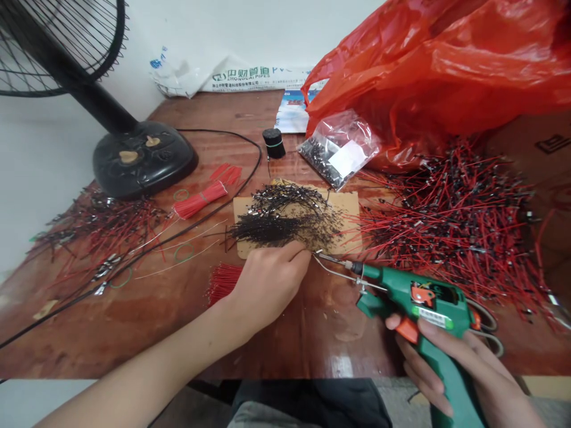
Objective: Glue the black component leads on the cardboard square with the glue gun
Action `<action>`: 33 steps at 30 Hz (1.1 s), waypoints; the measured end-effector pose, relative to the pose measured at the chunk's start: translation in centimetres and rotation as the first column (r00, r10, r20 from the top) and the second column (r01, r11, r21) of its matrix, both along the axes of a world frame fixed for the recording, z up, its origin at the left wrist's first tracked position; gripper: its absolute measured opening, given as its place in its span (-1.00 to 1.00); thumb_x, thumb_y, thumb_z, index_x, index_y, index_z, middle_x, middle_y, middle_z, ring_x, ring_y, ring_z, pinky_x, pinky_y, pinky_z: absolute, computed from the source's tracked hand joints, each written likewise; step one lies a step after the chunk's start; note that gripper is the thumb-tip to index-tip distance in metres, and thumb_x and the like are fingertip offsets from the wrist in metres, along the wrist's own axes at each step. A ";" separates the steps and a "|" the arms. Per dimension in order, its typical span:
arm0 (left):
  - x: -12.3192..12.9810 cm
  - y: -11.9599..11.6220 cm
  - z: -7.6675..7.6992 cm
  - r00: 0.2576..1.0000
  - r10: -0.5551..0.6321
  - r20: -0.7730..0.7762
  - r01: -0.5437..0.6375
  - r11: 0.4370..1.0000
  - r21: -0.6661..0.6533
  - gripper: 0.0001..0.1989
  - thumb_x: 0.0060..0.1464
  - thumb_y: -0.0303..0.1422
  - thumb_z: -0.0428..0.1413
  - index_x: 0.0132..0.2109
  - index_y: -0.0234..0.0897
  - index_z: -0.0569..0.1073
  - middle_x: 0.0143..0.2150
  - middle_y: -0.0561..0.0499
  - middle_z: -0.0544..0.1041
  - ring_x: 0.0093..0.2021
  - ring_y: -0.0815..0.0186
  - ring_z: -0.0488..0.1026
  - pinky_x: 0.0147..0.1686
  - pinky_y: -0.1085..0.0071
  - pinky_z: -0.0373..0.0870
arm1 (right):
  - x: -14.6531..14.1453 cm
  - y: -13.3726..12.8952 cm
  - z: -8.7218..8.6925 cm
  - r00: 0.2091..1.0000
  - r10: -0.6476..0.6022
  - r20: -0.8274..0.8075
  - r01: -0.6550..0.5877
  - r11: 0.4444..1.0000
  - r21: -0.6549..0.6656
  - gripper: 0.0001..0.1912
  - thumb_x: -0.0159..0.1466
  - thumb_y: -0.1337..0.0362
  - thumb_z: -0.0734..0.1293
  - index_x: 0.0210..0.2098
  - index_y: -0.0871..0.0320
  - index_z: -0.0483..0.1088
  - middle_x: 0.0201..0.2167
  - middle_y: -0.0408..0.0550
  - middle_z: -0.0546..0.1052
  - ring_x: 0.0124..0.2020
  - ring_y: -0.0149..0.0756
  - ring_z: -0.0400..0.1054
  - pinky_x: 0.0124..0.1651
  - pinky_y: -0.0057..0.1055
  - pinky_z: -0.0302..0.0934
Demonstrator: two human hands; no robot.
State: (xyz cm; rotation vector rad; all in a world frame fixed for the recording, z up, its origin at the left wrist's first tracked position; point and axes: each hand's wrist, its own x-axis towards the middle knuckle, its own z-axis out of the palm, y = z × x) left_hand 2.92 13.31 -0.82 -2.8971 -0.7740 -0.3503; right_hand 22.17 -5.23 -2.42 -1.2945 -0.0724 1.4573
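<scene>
My right hand is wrapped round the handle of a green soldering gun, a finger at its orange trigger. The gun's metal tip points left, close to the fingertips of my left hand. Those fingers are pinched together at the front edge of a tan board; what they hold is too small to make out. On the board lie a bundle of black wires and many small black pieces. Partly behind my left wrist is a bundle of red wires.
A large pile of red and black wires covers the right side, below a red plastic bag. A black fan base stands at the left; its cable crosses the table. A clear bag and a black wire roll lie behind the board.
</scene>
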 end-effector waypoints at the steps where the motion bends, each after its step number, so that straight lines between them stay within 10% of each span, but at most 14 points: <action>1: 0.0 0.0 0.0 1.000 0.001 -0.003 -0.001 1.000 -0.001 -0.86 0.26 -0.43 0.05 -0.21 -0.28 0.52 -0.23 0.09 0.57 -0.28 0.43 0.54 -0.42 0.42 0.33 | 0.0 0.0 0.0 1.000 0.002 0.000 -0.002 1.000 0.000 -0.68 0.23 0.06 0.40 -0.20 0.20 0.51 -0.73 -0.11 0.32 -0.76 -0.38 0.09 -0.66 -0.40 -0.03; 33: -0.1 0.0 0.0 0.999 -0.010 -0.052 0.010 1.000 -0.017 -0.86 0.26 -0.43 0.05 -0.18 -0.27 0.52 -0.22 0.07 0.56 -0.27 0.39 0.53 -0.40 0.42 0.34 | 0.1 -0.7 -0.7 0.999 0.038 0.015 -0.038 0.999 0.011 -0.69 0.28 0.06 0.36 -0.21 0.20 0.50 -0.70 -0.12 0.32 -0.73 -0.40 0.14 -0.62 -0.43 -0.01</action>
